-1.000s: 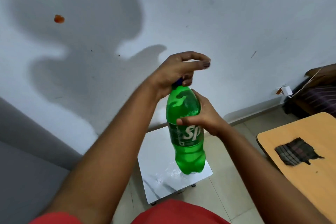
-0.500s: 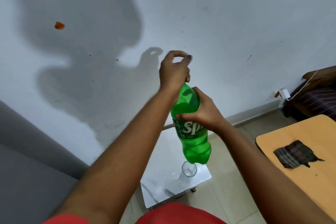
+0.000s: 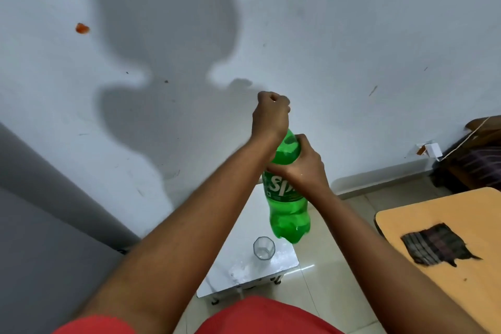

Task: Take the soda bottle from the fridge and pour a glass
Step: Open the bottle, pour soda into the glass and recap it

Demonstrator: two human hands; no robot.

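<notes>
At frame centre the left hand (image 3: 271, 116) has closed into a fist over the cap, the right hand (image 3: 301, 168) clamps the soda bottle (image 3: 287, 209), and the glass (image 3: 263, 247) now shows below, so uncapping looks underway.

My left hand (image 3: 271, 115): fisted, closed tight, above centre of frame.
My right hand (image 3: 305, 167): just below it, fingers curled in a firm grasp.
My forearms: bare, rising from the lower corners, converging at centre.
</notes>
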